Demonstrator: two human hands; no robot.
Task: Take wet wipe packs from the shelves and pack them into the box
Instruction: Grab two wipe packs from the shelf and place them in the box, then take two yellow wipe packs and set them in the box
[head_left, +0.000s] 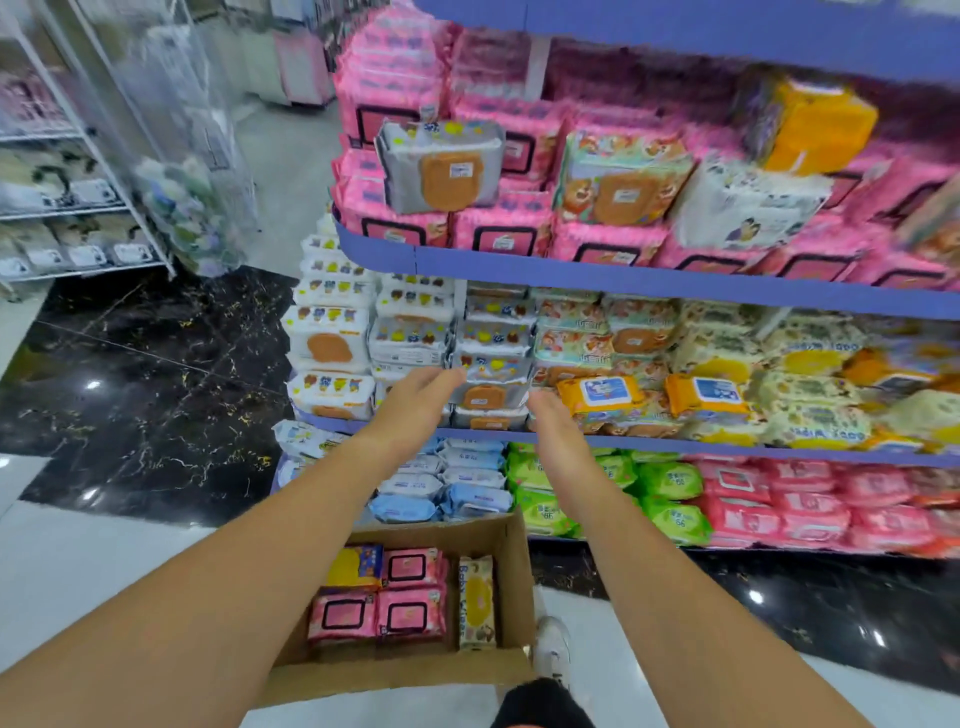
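Note:
Both my arms reach toward the middle shelf (649, 283). A grey wet wipe pack with an orange lid (485, 392) sits in a stack there. My left hand (415, 405) is at its left side and my right hand (553, 423) at its right side, fingers straight, holding nothing. On the floor below stands a cardboard box (511, 582). It holds pink packs (408, 613), a yellow and blue pack (356, 566) and a cream pack (475, 603) standing on edge.
The purple shelves carry pink packs (498, 239) on top, orange packs (602, 397) in the middle, and blue (467, 483), green (670, 499) and pink packs at the bottom. A white wire rack (78, 208) stands at the left. My white shoe (553, 649) is beside the box.

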